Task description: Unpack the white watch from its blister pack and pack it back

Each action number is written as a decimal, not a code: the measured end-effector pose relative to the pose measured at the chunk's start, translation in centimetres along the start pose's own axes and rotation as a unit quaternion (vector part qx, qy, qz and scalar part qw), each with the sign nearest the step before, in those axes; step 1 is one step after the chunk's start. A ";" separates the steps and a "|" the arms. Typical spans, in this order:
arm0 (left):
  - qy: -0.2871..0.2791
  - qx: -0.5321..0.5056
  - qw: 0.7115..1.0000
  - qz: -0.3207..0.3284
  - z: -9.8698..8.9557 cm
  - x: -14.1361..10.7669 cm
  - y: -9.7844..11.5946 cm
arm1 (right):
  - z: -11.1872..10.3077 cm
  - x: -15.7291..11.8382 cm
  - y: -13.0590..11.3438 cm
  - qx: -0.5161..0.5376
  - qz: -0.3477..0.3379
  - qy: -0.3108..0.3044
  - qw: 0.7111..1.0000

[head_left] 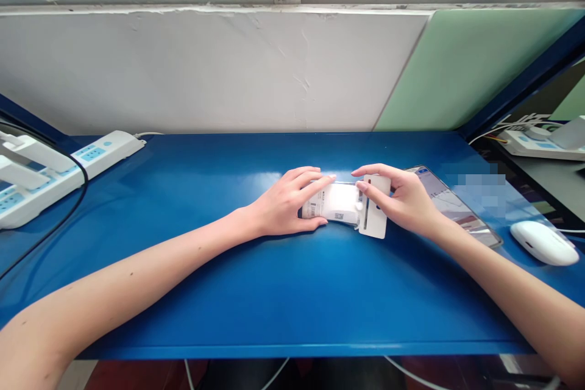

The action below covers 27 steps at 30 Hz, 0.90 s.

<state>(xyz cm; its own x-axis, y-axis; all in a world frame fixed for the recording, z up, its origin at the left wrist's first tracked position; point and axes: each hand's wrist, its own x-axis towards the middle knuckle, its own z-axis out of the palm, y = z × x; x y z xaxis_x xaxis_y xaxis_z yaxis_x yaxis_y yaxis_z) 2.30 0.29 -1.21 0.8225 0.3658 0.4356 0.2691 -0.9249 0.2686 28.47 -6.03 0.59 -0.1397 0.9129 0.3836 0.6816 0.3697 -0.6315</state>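
Observation:
A small clear packet (343, 202) with a white item and a printed label inside lies on the blue table (274, 292). My left hand (292, 200) holds the packet's left end, thumb along the near edge and fingers over the far edge. At its right end is a white card header (375, 219) with a slot. My right hand (402, 195) pinches this header between thumb and fingers, the index finger reaching toward the packet's far corner.
A tablet or phone (457, 207) lies beyond my right wrist, with a white mouse (543, 242) to its right. On the left rests a white power strip (98, 155) with plugs and a black cable (85, 186). Another power strip (525, 143) is at far right.

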 end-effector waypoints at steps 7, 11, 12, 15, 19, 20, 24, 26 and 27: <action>-0.047 0.000 0.998 -0.050 0.0 0.1 0.0 | 0.4 -0.1 0.6 -0.069 -0.065 -0.050 0.994; -0.074 0.024 0.995 -0.069 -0.1 0.4 0.2 | 0.4 -0.1 0.9 -0.159 -0.133 -0.025 0.978; -0.087 0.027 0.993 -0.075 -0.2 0.5 0.2 | 0.4 -0.1 0.8 -0.167 -0.140 -0.027 0.976; -0.124 0.024 0.988 -0.085 -0.2 0.6 0.2 | 0.2 -0.3 0.6 -0.175 -0.130 -0.064 0.974; -0.146 0.021 0.985 -0.090 -0.2 0.6 0.1 | 0.2 -0.5 0.3 -0.183 -0.132 -0.104 0.969; -0.150 0.022 0.984 -0.091 -0.2 0.6 0.1 | 0.2 -0.5 0.2 -0.184 -0.133 -0.107 0.968; -0.161 0.024 0.982 -0.092 -0.3 0.8 0.1 | 0.4 -0.5 0.1 -0.194 -0.138 -0.116 0.964; -0.161 0.024 0.982 -0.092 -0.3 0.8 0.1 | 0.4 -0.5 0.1 -0.198 -0.137 -0.123 0.963; -0.161 0.025 0.982 -0.091 -0.3 0.8 0.1 | 0.5 -0.5 0.0 -0.199 -0.135 -0.125 0.963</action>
<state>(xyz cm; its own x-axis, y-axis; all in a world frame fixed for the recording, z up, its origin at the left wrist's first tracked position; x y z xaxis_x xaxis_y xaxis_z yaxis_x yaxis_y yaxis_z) 2.82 0.57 -0.54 0.8721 0.4815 0.0876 0.4442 -0.8539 0.2712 28.23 -6.43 0.03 -0.4843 0.8248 0.2917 0.8109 0.5484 -0.2042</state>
